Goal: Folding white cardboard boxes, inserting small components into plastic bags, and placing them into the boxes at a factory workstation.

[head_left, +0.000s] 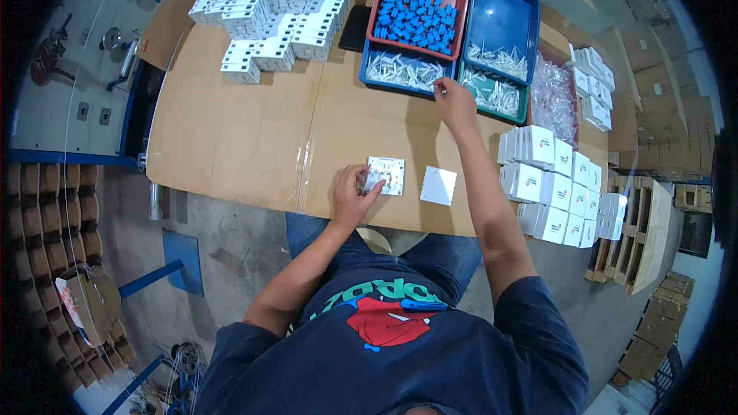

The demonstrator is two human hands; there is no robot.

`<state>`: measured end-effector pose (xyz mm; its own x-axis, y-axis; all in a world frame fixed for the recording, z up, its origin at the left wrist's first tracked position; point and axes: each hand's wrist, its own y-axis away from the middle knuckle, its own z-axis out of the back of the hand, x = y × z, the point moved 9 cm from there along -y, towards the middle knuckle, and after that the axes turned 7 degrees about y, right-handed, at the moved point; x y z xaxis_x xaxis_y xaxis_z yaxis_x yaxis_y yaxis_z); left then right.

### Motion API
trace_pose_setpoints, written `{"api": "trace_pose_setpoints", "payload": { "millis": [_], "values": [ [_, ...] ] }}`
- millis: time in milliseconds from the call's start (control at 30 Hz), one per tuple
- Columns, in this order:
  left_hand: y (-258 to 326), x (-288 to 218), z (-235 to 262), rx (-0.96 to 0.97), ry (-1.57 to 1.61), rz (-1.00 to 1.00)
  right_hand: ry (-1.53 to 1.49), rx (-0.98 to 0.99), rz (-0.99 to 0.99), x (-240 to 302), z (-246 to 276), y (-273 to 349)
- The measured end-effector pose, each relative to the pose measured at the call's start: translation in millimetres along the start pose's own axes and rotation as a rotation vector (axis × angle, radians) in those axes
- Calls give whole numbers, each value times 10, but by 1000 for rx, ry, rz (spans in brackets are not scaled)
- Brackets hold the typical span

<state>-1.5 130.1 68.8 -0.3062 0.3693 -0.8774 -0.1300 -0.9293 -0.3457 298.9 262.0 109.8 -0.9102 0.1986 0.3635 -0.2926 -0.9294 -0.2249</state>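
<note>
Hands work apart over a brown table (246,138). The left hand (352,194) grips the left edge of a white square part (386,175) lying near the table's front edge, fingers curled around it. The right hand (455,101) reaches out to a blue tray (406,71) of small white pieces, fingertips pinched on something too small to tell. A white plate (438,185) lies just right of the square part. White boxes (270,9) are stacked at the far left.

item pinched in right hand (455,104) too small to identify
</note>
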Motion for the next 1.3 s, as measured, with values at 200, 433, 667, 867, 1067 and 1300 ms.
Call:
{"api": "trace_pose_setpoints", "payload": {
  "millis": [200, 433, 667, 867, 1067, 1300],
  "values": [
    [0, 13, -20, 3, -1, 29, 264, -55, 266, -26, -368, -532],
    [-10, -9, -1, 21, -37, 8, 287, 73, 254, 116, -543, -558],
    [4, 20, -14, -19, 0, 26, 131, 99, 106, -165, -383, -601],
    [43, 47, 61, -8, -37, 12, -349, 120, -85, -202, 1, -48],
    [-46, -68, 42, 4, -3, -64, -729, 383, -144, 149, -196, 1309],
    [-16, -70, -13, 84, -14, -45, -597, 405, -138, 626, -165, 1750]
  ]
}}
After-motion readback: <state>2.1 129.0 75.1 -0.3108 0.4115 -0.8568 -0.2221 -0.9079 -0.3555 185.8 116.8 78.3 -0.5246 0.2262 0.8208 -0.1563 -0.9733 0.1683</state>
